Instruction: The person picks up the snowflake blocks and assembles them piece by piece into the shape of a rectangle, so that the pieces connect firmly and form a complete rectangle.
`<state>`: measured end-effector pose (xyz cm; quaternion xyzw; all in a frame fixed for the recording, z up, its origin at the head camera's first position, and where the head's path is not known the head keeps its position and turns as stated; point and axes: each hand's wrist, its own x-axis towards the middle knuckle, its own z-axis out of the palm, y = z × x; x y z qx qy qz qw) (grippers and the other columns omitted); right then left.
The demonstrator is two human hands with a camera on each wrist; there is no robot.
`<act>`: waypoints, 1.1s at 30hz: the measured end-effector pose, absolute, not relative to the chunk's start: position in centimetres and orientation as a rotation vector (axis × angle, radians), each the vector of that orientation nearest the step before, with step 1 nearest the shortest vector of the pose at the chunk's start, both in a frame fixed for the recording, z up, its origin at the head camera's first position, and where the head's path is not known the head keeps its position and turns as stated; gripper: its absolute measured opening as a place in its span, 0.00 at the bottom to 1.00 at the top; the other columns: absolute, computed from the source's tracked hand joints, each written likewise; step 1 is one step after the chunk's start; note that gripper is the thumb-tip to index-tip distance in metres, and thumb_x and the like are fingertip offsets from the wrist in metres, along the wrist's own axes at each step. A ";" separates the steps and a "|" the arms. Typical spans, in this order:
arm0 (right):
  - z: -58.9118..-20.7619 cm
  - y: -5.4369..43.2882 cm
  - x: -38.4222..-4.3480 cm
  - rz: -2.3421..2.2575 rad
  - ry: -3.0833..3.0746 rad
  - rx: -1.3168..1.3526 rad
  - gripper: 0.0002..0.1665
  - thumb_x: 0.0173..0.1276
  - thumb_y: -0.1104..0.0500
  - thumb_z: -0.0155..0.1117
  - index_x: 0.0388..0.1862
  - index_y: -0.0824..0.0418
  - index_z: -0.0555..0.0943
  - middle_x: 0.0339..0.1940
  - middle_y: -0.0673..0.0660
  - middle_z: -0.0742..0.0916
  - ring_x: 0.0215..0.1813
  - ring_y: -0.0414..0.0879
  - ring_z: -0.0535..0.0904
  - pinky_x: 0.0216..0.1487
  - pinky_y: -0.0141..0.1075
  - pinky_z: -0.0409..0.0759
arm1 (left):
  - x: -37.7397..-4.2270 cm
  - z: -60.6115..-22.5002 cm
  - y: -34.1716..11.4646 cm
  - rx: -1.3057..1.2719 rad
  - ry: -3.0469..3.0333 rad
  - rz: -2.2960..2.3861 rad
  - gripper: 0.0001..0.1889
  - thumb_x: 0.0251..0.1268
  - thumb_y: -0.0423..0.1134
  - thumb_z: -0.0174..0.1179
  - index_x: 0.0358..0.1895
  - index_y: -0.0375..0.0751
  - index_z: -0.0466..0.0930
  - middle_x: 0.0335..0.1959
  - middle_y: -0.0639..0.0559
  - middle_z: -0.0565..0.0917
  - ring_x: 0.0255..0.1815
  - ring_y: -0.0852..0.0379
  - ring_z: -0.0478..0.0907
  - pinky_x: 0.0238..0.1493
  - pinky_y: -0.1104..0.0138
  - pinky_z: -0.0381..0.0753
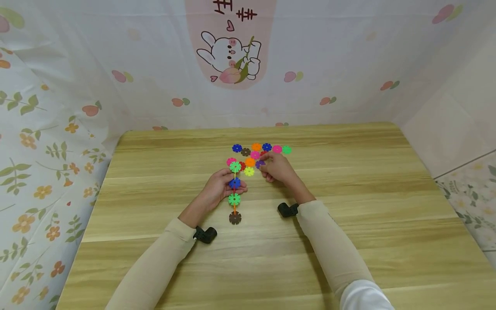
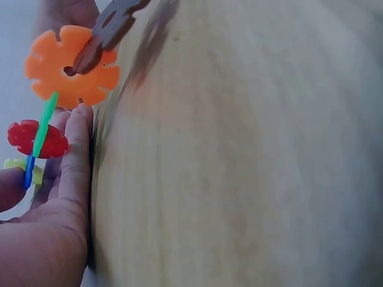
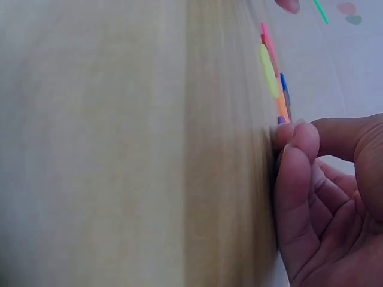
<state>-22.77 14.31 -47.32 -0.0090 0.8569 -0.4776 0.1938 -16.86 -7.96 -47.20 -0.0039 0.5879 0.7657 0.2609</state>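
A chain of slotted plastic snowflake discs (image 1: 234, 199) in green, yellow, blue, red, orange and brown runs toward the person. My left hand (image 1: 216, 189) holds it, with the thumb by the blue disc (image 2: 29, 171) and the other fingers stretched out beneath. In the left wrist view, the orange disc (image 2: 90, 84) and brown disc (image 2: 114, 27) stick out past the fingertips. On the table, my right hand (image 1: 280, 167) pinches the edge of a purple snowflake disc (image 1: 259, 164); its fingertips hide most of that disc in the right wrist view.
Loose snowflake discs lie beyond the hands, among them a yellow one (image 1: 249, 171), an orange one (image 1: 250, 162), a brown one (image 1: 246, 152) and a green one (image 1: 286, 149). The wooden table (image 1: 348, 172) meets a patterned cloth (image 1: 155, 77) at the back.
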 end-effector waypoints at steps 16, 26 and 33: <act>-46.8 15.1 -22.9 -1.386 2.281 -0.022 0.14 0.71 0.62 0.61 0.49 0.69 0.73 0.21 0.58 0.84 0.16 0.43 0.77 0.21 0.32 0.80 | -17.0 -47.2 -8.0 -0.048 1.635 2.020 0.15 0.80 0.44 0.40 0.53 0.34 0.66 0.46 0.33 0.83 0.46 0.44 0.85 0.49 0.58 0.84; -46.9 14.9 -22.4 -1.337 2.370 -0.116 0.09 0.72 0.61 0.60 0.43 0.67 0.77 0.22 0.58 0.84 0.18 0.44 0.79 0.24 0.35 0.83 | -17.0 -47.5 -7.9 -0.070 1.644 2.012 0.21 0.81 0.45 0.39 0.57 0.27 0.67 0.40 0.37 0.84 0.43 0.47 0.86 0.49 0.58 0.84; -46.6 14.4 -21.6 -1.354 2.386 -0.131 0.10 0.72 0.59 0.60 0.43 0.66 0.77 0.25 0.59 0.85 0.21 0.46 0.81 0.26 0.37 0.84 | -17.1 -47.5 -7.8 -0.054 1.635 2.029 0.20 0.81 0.41 0.38 0.57 0.25 0.67 0.37 0.41 0.86 0.40 0.50 0.87 0.46 0.60 0.85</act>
